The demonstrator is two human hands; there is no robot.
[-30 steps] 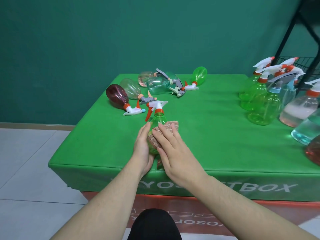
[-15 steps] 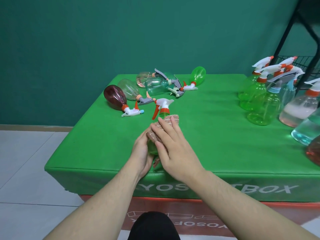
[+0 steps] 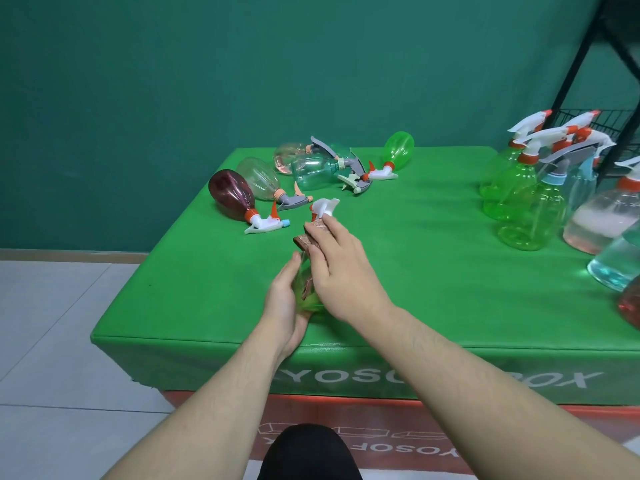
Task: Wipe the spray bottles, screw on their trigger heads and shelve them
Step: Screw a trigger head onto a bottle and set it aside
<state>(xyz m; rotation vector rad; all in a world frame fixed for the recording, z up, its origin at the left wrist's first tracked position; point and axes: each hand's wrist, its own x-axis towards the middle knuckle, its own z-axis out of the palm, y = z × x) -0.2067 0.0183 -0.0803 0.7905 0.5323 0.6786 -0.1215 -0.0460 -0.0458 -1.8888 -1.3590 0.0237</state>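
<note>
A green spray bottle (image 3: 306, 301) with a white and orange trigger head (image 3: 324, 206) lies tilted near the front of the green table (image 3: 433, 278), its head pointing away from me. My left hand (image 3: 286, 301) cups and grips its base from the left. My right hand (image 3: 341, 270) lies along the bottle's top with fingers stretched toward the neck, pressing a brown cloth (image 3: 311, 235) onto it. Most of the bottle's body is hidden under my hands.
Several bottles lie at the far left: a dark red bottle (image 3: 231, 195), a clear bottle (image 3: 259, 178), a teal bottle (image 3: 314, 171) and a green bottle (image 3: 399, 150). Several upright bottles (image 3: 530, 216) crowd the right edge beside a black wire shelf (image 3: 620, 129).
My right hand has slid the cloth up the bottle toward its neck. The left hand keeps its hold on the base, and the trigger head has turned a little.
</note>
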